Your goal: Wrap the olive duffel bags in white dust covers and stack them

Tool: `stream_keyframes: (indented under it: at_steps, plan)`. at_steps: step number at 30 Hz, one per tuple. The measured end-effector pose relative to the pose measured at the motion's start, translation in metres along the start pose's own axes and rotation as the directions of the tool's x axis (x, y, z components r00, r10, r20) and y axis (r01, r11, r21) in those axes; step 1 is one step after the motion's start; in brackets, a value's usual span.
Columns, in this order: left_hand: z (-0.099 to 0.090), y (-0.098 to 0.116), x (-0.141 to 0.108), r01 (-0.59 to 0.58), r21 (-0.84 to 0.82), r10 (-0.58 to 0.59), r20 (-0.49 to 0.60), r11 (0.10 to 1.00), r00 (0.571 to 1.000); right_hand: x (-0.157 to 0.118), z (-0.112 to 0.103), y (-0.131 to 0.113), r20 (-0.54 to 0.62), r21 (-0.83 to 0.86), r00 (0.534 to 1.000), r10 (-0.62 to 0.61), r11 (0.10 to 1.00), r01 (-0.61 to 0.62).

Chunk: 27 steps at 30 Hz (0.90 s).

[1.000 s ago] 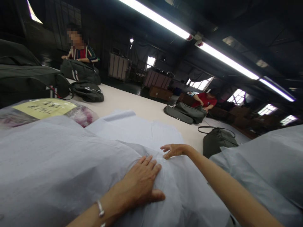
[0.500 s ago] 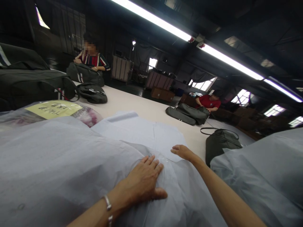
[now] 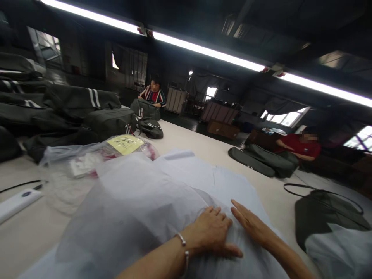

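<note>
A large, thin, whitish sheet (image 3: 130,201) lies bunched and rumpled across the near part of the table; I cannot tell whether it is paper or plastic. My left hand (image 3: 210,232), with a silver bracelet at the wrist, presses on it palm down, fingers stretched and thumb out. Just to its right, my right hand (image 3: 251,224) is at the sheet's right part, fingers straight and turned on edge, holding nothing. Beyond both hands, a flat pale bluish sheet (image 3: 232,182) is spread on the table, partly covered by the rumpled one.
Dark green bags (image 3: 78,100) are piled at the left of the pale table (image 3: 188,133). A clear plastic bag (image 3: 84,170) with a yellow note lies nearer. A white device (image 3: 19,205) rests at far left. Another dark bag (image 3: 331,213) stands right. Two people handle bags across the table.
The view has swung left and shows more of the table. My right hand has come closer to my left. The rumpled sheet's left side has drawn in, uncovering the clear plastic bag.
</note>
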<state>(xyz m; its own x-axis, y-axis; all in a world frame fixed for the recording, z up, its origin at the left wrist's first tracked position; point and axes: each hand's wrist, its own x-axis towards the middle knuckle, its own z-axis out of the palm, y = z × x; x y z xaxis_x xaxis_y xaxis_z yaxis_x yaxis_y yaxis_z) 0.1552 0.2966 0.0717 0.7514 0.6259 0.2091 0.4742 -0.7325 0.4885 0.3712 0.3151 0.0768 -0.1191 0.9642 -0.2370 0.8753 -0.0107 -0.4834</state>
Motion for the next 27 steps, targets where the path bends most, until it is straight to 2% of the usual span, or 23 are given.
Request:
stream_keyframes:
  at_steps: [2, 4, 8, 11, 15, 17, 19, 21, 23, 27]
  plan:
    - [-0.008, 0.002, 0.004, 0.004, -0.016, -0.004, 0.002, 1.0, 1.0, 0.0, 0.004, -0.013, -0.076, 0.044, 0.996, -0.037, 0.998, 0.04]
    - [-0.019, 0.003, 0.005, 0.0, 0.021, -0.001, 0.045, 1.0, 0.999, -0.003, 0.014, -0.024, -0.069, 0.085, 0.995, -0.077, 0.993, 0.083]
    - [-0.053, -0.011, -0.01, 0.053, 0.223, -0.078, 0.107, 0.973, 0.991, -0.007, 0.038, -0.028, -0.072, -0.022, 0.996, -0.046, 0.999, 0.044]
    - [-0.093, -0.042, -0.038, 0.183, 0.312, -0.213, 0.066, 0.932, 0.975, -0.008, 0.045, -0.026, -0.102, -0.093, 0.995, -0.017, 0.996, 0.008]
    - [-0.145, -0.097, -0.08, 0.332, 0.301, -0.344, -0.015, 0.894, 0.939, -0.011, 0.043, -0.025, -0.101, -0.099, 0.995, -0.002, 0.995, -0.008]
    - [-0.16, -0.123, -0.098, 0.366, 0.259, -0.371, -0.032, 0.894, 0.928, -0.012, 0.039, -0.027, -0.081, -0.082, 0.997, 0.008, 0.997, -0.014]
    - [-0.166, -0.144, -0.114, 0.394, 0.191, -0.395, -0.031, 0.899, 0.918, -0.012, 0.035, -0.034, -0.089, -0.07, 0.996, 0.014, 0.997, -0.02]
    - [-0.166, -0.16, -0.125, 0.418, 0.098, -0.419, -0.01, 0.903, 0.908, -0.011, 0.031, -0.052, -0.15, -0.078, 0.988, -0.031, 0.997, 0.019]
    - [-0.162, -0.173, -0.132, 0.43, -0.006, -0.43, 0.028, 0.903, 0.902, -0.009, 0.029, -0.083, -0.202, -0.069, 0.973, -0.115, 0.992, 0.103]
    - [-0.158, -0.183, -0.139, 0.423, -0.175, -0.417, 0.074, 0.889, 0.906, 0.006, 0.035, -0.16, -0.12, 0.057, 0.967, -0.224, 0.971, 0.232]
